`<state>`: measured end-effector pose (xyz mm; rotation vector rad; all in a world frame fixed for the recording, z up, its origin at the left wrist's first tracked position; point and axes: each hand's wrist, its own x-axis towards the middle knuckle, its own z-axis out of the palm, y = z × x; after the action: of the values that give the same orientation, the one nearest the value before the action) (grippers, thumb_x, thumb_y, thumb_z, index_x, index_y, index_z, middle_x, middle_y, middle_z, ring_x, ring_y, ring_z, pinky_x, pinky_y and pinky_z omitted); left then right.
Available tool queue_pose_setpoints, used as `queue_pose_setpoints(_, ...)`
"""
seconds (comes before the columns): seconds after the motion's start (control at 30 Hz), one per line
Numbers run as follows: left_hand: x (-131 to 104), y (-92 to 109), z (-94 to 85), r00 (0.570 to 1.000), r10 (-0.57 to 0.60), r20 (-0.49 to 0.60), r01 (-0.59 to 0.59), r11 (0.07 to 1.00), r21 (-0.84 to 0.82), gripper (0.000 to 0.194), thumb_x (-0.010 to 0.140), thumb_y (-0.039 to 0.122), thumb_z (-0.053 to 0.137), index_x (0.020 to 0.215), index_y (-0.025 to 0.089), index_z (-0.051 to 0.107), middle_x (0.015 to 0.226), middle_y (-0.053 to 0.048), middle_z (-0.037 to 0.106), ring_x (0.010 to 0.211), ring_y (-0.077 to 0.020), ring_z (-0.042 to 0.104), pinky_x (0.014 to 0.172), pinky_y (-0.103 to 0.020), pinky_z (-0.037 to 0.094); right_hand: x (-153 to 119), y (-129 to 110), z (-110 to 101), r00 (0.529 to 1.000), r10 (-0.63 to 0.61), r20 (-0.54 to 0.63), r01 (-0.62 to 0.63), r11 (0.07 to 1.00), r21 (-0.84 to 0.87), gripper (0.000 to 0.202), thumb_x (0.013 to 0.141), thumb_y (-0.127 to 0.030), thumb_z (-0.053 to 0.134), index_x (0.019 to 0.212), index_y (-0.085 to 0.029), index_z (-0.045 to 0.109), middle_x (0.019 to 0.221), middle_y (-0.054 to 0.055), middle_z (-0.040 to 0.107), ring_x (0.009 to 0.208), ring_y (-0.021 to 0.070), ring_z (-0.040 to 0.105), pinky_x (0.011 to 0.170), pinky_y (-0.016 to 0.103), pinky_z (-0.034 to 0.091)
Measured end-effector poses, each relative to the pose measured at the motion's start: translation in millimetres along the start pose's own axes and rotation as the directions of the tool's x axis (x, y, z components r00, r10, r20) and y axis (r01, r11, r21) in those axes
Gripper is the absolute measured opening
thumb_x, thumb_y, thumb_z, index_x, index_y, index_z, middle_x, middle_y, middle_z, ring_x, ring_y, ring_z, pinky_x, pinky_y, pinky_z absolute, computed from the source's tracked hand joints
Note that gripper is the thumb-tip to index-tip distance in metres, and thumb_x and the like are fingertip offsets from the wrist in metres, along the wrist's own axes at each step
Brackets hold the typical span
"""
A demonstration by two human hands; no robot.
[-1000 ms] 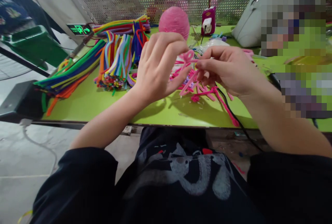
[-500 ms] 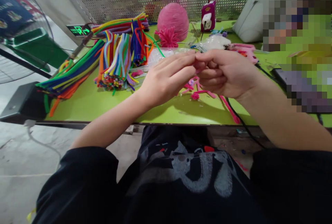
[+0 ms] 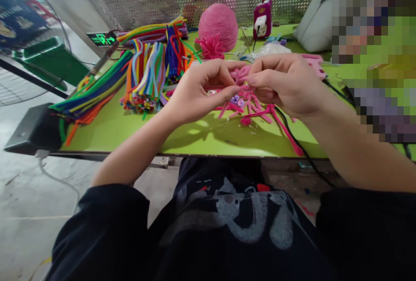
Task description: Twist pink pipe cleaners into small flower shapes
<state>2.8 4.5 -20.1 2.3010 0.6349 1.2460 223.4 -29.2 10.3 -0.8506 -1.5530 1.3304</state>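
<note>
Between the two hands, above the table (image 3: 110, 135), is the pink piece (image 3: 242, 74), made of soft loops. The right hand (image 3: 286, 86) has its thumb and forefinger pressed together on the right side of this piece, and the other fingers are curled under. The left hand (image 3: 195, 92) makes a rounded arch, and its thumb and forefinger meet at the lower left side of the piece, where they seem to pinch it. So the loops lie to the left of the right grip, and up and a little to the right of the left grip. The right fingertips look nearer to the middle of the loops. The long axis is difficult to judge, because the fingers cover both sides; I would say that it runs more or less across, from one hand to the other. Just below the hands, small purple flowers (image 3: 238, 100) lie among pink stems. Further toward the person, a dark pink stem (image 3: 286, 131) points with a slant to the near edge of the table, and a black cable (image 3: 294, 140) runs beside it. Behind the hands there are a pink pompom (image 3: 212, 46) and, touching it or very near, a pink ball (image 3: 218, 25). A coloured bundle (image 3: 144, 77) lies well apart on the left.
</note>
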Motion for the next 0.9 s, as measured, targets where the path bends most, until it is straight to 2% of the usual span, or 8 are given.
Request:
queue_pose_setpoints(0.1, 0.5, -4.5, -0.6, 0.999, -0.042, -0.025, 0.041, 0.999, -0.012, 0.035, 0.094, 0.053, 0.082, 0.091, 0.021, 0.068, 0.111, -0.008, 0.078, 0.117, -0.0278, 0.079, 0.098, -0.045, 0.071, -1.5, 0.0, 0.1, 0.998, -0.047, -0.038, 0.041, 0.99, -0.133, 0.021, 0.091, -0.005, 0.069, 0.074, -0.016, 0.065, 0.055, -0.004, 0.051, 0.049, 0.0065, 0.038, 0.046, 0.024, 0.025)
queue_pose_setpoints(0.27, -0.6, -4.0, 3.8, 0.994, -0.047, -0.098, 0.045, 0.999, -0.028, 0.034, 0.092, 0.048, 0.086, 0.09, 0.019, 0.068, 0.098, -0.005, 0.073, 0.109, -0.0256, 0.079, 0.091, -0.041, 0.071, 1.6, 2.5, -0.3, 0.993, -0.101, -0.061, 0.089, 0.979, -0.184, 0.021, 0.094, -0.006, 0.073, 0.078, -0.018, 0.069, 0.061, -0.004, 0.056, 0.053, 0.0069, 0.041, 0.052, 0.026, 0.033)
queue_pose_setpoints(0.37, -1.4, -0.7, 6.9, 0.993, -0.036, -0.114, 0.031, 0.999, -0.044, 0.034, 0.093, 0.049, 0.084, 0.09, 0.019, 0.069, 0.09, -0.003, 0.07, 0.098, -0.0222, 0.08, 0.085, -0.037, 0.071, 3.1, 3.9, -1.5, 0.982, -0.16, -0.096, 0.138, 0.969, -0.205, 0.024, 0.093, -0.01, 0.08, 0.076, -0.019, 0.066, 0.059, -0.005, 0.051, 0.052, 0.0063, 0.04, 0.05, 0.026, 0.03)
queue_pose_setpoints(0.47, -2.1, 2.4, 8.6, 0.991, -0.061, -0.123, 0.053, 0.996, -0.075, 0.033, 0.095, 0.048, 0.082, 0.091, 0.02, 0.067, 0.09, -0.002, 0.069, 0.092, -0.0193, 0.081, 0.085, -0.035, 0.07, 3.4, 3.8, -1.2, 0.979, -0.154, -0.134, 0.133, 0.98, -0.15, 0.026, 0.094, -0.009, 0.078, 0.075, -0.019, 0.064, 0.055, -0.006, 0.05, 0.048, 0.007, 0.037, 0.046, 0.028, 0.024)
queue_pose_setpoints(0.6, -1.6, 2.1, 9.4, 0.986, -0.122, -0.111, 0.109, 0.987, -0.115, 0.031, 0.096, 0.045, 0.082, 0.091, 0.02, 0.063, 0.088, -0.001, 0.069, 0.089, -0.0177, 0.081, 0.084, -0.033, 0.071, 4.1, 3.5, 0.9, 0.987, -0.113, -0.119, 0.097, 0.987, -0.132, 0.025, 0.096, -0.003, 0.072, 0.076, -0.017, 0.066, 0.053, -0.006, 0.052, 0.046, 0.006, 0.039, 0.044, 0.026, 0.025)
queue_pose_setpoints(0.7, 0.3, 0.7, 10.1, 0.979, -0.162, -0.123, 0.147, 0.982, -0.121, 0.029, 0.095, 0.041, 0.083, 0.099, 0.022, 0.062, 0.092, -0.001, 0.07, 0.091, -0.0177, 0.081, 0.083, -0.031, 0.071, 5.1, 4.2, 1.8, 0.992, -0.055, -0.112, 0.045, 0.994, -0.095, 0.023, 0.1, -0.01, 0.073, 0.078, -0.015, 0.067, 0.054, -0.005, 0.052, 0.046, 0.0049, 0.038, 0.044, 0.024, 0.027)
queue_pose_setpoints(0.8, 2.1, 0.5, 11.8, 0.977, -0.169, -0.133, 0.148, 0.977, -0.152, 0.03, 0.095, 0.037, 0.083, 0.113, 0.023, 0.064, 0.101, -0.003, 0.072, 0.096, -0.0199, 0.082, 0.08, -0.031, 0.071, 5.5, 3.8, 3.7, 0.996, 0.05, -0.075, -0.045, 0.997, 0.066, 0.032, 0.104, -0.02, 0.072, 0.073, -0.016, 0.062, 0.057, -0.004, 0.048, 0.045, 0.004, 0.032, 0.042, 0.021, 0.022)
queue_pose_setpoints(0.9, 2.9, 1.6, 14.4, 0.98, -0.18, -0.088, 0.162, 0.971, -0.176, 0.022, 0.098, 0.035, 0.079, 0.111, 0.022, 0.067, 0.1, -0.003, 0.074, 0.099, -0.0208, 0.083, 0.084, -0.034, 0.072, 4.6, 0.0, 7.8, 0.988, 0.153, -0.022, -0.145, 0.963, 0.226, 0.039, 0.108, -0.024, 0.066, 0.071, -0.015, 0.059, 0.058, -0.004, 0.042, 0.044, 0.0033, 0.029, 0.04, 0.019, 0.02)
